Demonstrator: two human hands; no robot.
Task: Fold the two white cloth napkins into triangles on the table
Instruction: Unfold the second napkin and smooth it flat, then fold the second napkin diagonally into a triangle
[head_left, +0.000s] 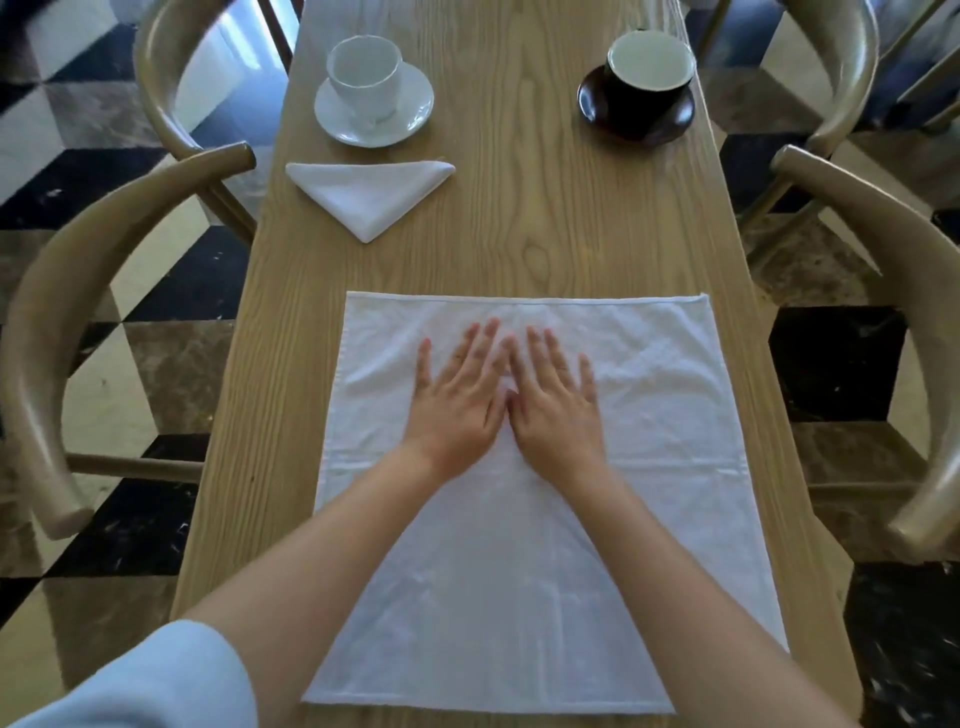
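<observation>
A: White flat napkin (649, 467) lies near on the table (519, 208). Left hand (457, 410) and right hand (556, 415) press it, fingers straight and spread.

B: Smooth it, then bring 1 corner across. Far left, the folded napkin (369, 195) is done.

Bare table (571, 218) mid-span; cups (364, 78) far end; chairs (883, 291) flanking
</observation>
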